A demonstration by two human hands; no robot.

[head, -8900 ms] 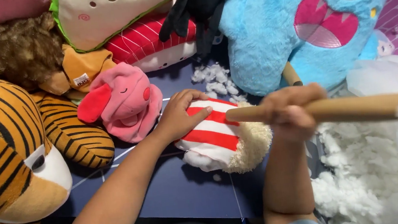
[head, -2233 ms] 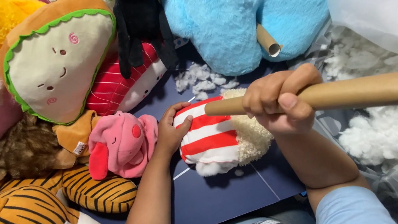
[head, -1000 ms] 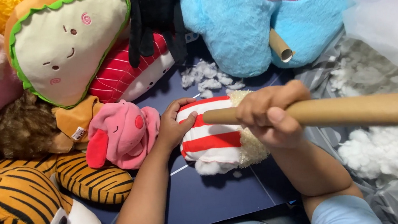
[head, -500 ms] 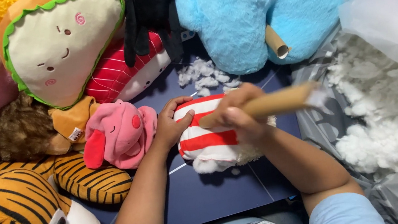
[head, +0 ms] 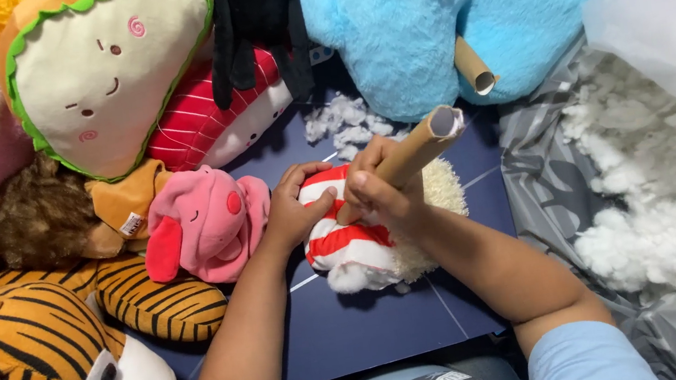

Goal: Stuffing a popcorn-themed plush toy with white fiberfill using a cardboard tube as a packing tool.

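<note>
A small red-and-white striped plush [head: 352,244] with a cream fuzzy side lies on the dark blue mat [head: 372,323]. My left hand [head: 293,208] grips its left end. My right hand [head: 381,189] is wrapped around a brown cardboard tube [head: 419,147], which stands steeply tilted with its lower end against the top of the plush and its open end up and to the right.
A pink plush [head: 205,223], a tiger plush [head: 41,364], a brown plush [head: 41,218], a sandwich-shaped plush [head: 109,72] and a big blue plush [head: 437,14] ring the mat. A second tube [head: 473,68] leans on the blue one. Loose white stuffing [head: 659,211] lies on plastic at right.
The tube has swung from nearly level, pointing right, to steeply upright over the striped plush. My right hand has moved in closer to the plush. My left hand has stayed on it.
</note>
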